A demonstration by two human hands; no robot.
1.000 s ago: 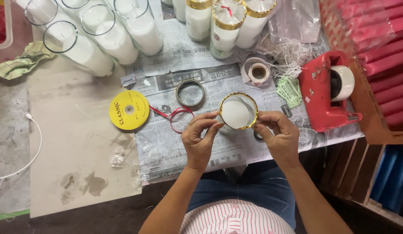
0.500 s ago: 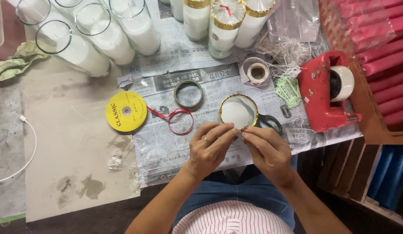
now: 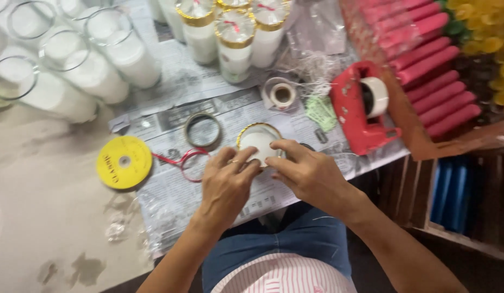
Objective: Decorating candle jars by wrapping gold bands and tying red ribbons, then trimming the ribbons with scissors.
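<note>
Pinching the gold-rimmed candle jar (image 3: 258, 142), left hand (image 3: 226, 184) and right hand (image 3: 311, 176) aim its mouth upward.

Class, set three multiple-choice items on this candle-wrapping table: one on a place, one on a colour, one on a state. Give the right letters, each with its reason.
1. Where does the yellow ribbon spool lie, from the person's own side?
A. left of the hands
B. right of the tape dispenser
C. on the pink candles

2. What colour is the tape dispenser?
A. blue
B. red
C. green

3. What are the left hand and right hand doing?
A. resting apart on the table
B. both touching the gold-rimmed candle jar
C. holding scissors

Answers: 1 A, the spool lies on the newspaper left of both hands. 2 B, its body is plainly red. 3 B, the fingers of both hands meet at the jar's rim.
</note>
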